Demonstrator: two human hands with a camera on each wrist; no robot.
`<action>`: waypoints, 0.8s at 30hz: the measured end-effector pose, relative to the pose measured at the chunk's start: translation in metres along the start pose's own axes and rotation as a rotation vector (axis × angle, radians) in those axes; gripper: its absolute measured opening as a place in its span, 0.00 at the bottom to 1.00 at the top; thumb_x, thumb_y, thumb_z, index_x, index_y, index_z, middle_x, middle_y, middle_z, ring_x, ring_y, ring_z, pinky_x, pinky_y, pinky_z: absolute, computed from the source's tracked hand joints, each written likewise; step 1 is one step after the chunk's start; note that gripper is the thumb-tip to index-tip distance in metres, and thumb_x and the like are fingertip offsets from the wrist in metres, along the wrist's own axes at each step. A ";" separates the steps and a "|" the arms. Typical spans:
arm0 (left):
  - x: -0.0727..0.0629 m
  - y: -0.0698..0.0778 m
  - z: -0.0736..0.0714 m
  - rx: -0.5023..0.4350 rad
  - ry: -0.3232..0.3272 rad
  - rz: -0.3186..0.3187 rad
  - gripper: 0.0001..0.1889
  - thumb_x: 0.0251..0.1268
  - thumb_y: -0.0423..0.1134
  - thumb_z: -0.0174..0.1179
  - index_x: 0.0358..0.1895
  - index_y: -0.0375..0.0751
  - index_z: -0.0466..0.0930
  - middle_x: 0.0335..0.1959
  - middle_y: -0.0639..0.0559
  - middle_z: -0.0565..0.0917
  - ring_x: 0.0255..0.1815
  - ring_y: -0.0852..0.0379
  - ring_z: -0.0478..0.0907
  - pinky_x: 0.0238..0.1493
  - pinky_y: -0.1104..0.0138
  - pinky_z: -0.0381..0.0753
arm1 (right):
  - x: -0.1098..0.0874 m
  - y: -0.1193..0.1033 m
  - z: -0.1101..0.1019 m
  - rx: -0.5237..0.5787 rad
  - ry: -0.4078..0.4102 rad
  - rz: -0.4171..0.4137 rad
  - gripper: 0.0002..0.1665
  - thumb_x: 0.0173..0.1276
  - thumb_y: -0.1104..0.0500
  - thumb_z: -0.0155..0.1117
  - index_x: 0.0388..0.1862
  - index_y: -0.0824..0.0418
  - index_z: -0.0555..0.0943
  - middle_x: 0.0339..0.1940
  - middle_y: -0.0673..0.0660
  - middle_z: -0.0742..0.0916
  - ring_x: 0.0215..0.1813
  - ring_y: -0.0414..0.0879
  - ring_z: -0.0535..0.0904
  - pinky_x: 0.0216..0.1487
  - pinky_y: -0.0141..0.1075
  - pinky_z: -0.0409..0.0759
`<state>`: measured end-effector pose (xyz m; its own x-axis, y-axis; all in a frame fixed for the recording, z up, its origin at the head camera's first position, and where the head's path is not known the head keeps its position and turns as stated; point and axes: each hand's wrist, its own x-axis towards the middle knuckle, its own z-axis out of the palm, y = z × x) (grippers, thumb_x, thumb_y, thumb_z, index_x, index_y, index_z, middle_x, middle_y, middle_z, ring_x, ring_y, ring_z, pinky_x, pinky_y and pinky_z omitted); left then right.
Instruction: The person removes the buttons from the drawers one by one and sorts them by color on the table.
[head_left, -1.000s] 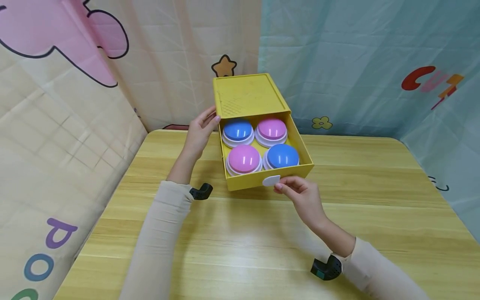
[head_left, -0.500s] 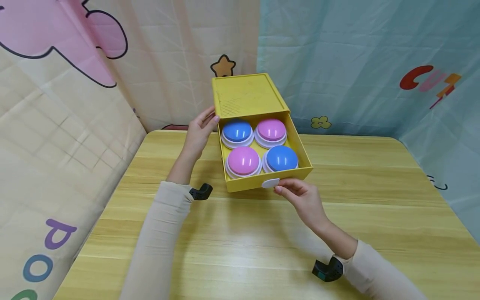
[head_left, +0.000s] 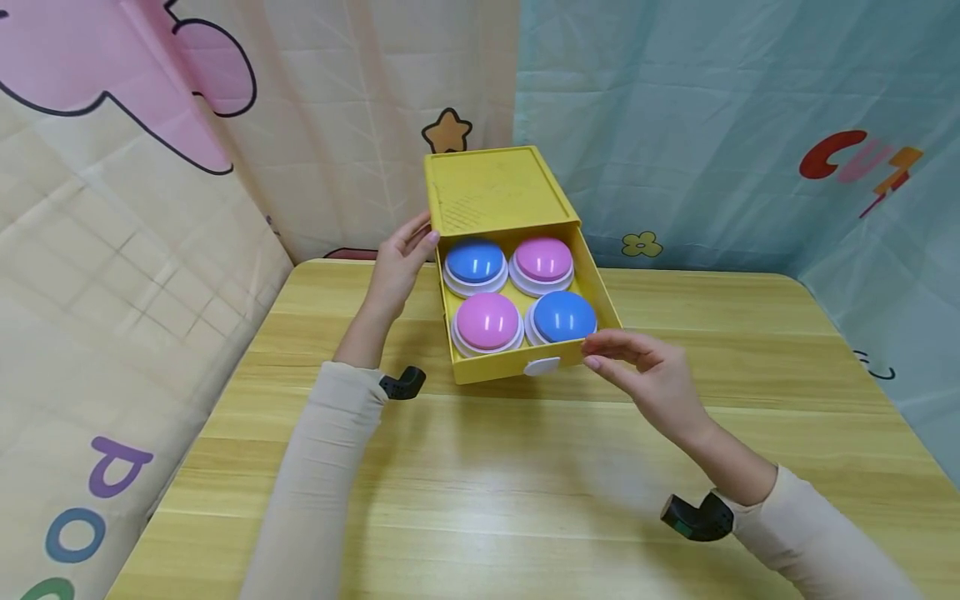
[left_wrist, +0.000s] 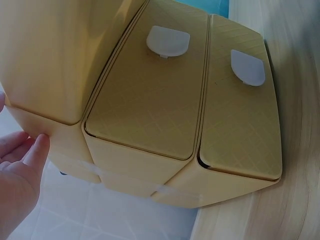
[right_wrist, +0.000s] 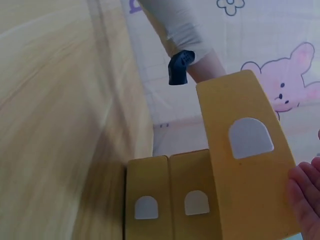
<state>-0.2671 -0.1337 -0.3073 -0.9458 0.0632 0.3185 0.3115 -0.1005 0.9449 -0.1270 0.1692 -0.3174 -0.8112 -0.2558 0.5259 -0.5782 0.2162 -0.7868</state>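
A yellow cabinet point(head_left: 498, 192) stands at the back of the table, with its top drawer point(head_left: 480, 367) pulled out. Inside the drawer sit several domed buttons on white bases, among them a blue button point(head_left: 476, 261) and a pink button point(head_left: 487, 319). My left hand point(head_left: 397, 271) rests its fingertips against the cabinet's left side. By the right front corner of the drawer is my right hand point(head_left: 648, 375), fingers extended, thumb apart from them, holding nothing. It is off the drawer's white handle point(head_left: 542, 366); whether its fingertips touch the drawer edge I cannot tell.
Two lower drawers, a middle drawer point(left_wrist: 145, 95) and a bottom drawer point(left_wrist: 242, 120), are closed, each with a white handle. The wooden table point(head_left: 465, 500) extends in front of the cabinet. Printed curtains point(head_left: 675, 125) hang behind and beside it.
My right hand has let go of the white handle and moved right and slightly up to the drawer's corner. The drawer came out a little earlier. My left hand has stayed put.
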 end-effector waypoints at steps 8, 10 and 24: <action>0.001 -0.002 0.000 -0.009 -0.009 0.005 0.25 0.64 0.34 0.53 0.63 0.32 0.62 0.63 0.42 0.65 0.62 0.56 0.63 0.57 0.70 0.65 | 0.031 -0.011 -0.019 -0.061 -0.075 -0.084 0.21 0.49 0.75 0.66 0.45 0.71 0.78 0.40 0.65 0.83 0.42 0.48 0.79 0.46 0.31 0.76; 0.001 -0.003 0.000 -0.010 -0.008 0.007 0.25 0.64 0.34 0.53 0.63 0.32 0.62 0.63 0.42 0.65 0.62 0.56 0.63 0.58 0.70 0.65 | 0.040 -0.010 -0.023 -0.093 -0.106 -0.063 0.23 0.49 0.73 0.68 0.47 0.70 0.77 0.42 0.64 0.82 0.45 0.46 0.79 0.47 0.31 0.75; 0.001 -0.002 -0.001 0.002 -0.001 0.007 0.24 0.64 0.35 0.53 0.63 0.33 0.63 0.63 0.43 0.65 0.62 0.56 0.62 0.58 0.70 0.65 | 0.091 -0.001 -0.033 -0.386 -0.525 0.054 0.42 0.47 0.52 0.73 0.61 0.63 0.69 0.56 0.59 0.77 0.53 0.49 0.74 0.53 0.43 0.72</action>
<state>-0.2686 -0.1342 -0.3095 -0.9436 0.0638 0.3250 0.3181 -0.0988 0.9429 -0.2032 0.1766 -0.2575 -0.7454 -0.6406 0.1842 -0.6074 0.5389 -0.5837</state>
